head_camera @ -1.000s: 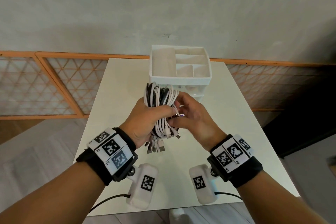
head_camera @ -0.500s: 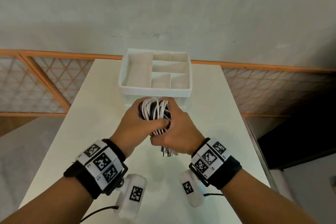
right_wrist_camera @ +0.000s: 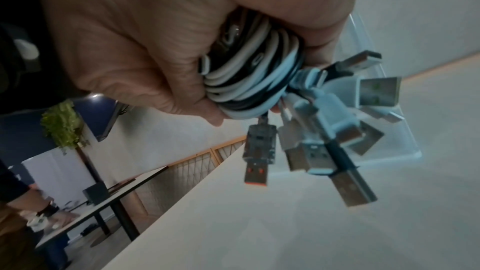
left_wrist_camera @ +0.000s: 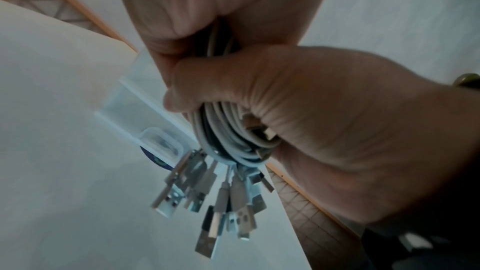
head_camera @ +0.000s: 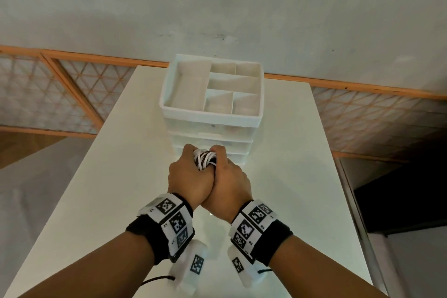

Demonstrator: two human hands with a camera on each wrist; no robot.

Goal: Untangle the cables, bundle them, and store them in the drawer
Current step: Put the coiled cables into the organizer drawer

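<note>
Left hand and right hand grip cable bundle beside drawer unit.

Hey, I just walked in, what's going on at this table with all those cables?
A person is holding a coiled bundle of black and white cables in both hands, the left hand and right hand clasped around it above the white table. The plugs hang loose underneath. Right behind the hands stands a small white drawer unit with a divided tray on top; its drawers look closed, so the bundle is not stored yet.
</note>
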